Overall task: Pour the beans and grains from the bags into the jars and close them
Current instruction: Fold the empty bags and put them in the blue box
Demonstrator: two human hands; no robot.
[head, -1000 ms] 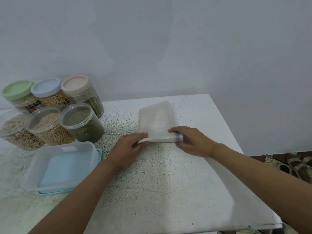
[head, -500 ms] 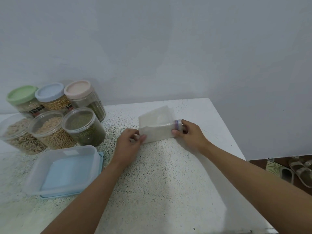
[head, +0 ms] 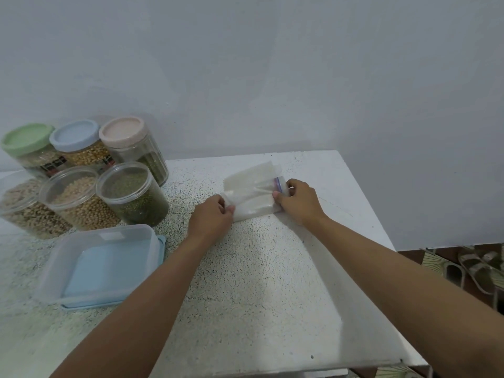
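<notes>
An empty clear zip bag (head: 249,190) lies partly folded on the speckled white table (head: 259,282). My left hand (head: 212,218) pinches its left end. My right hand (head: 298,199) grips its right end by the blue zip strip. At the back left stand several jars: a green-lidded jar (head: 26,148), a blue-lidded jar (head: 79,144) and a pink-lidded jar (head: 131,143). In front of them are a clear-lidded jar of green beans (head: 133,193), a jar of pale beans (head: 76,201) and a jar of mixed grain (head: 19,205).
A clear plastic box with a blue lid under it (head: 101,264) sits at the front left. The table's right edge drops to a floor with sandals (head: 480,268). A pale wall stands close behind the table.
Both hands have rolled the bag farther away from me, so it is folded narrower. The view has tilted slightly, shifting the jars lower in the frame.
</notes>
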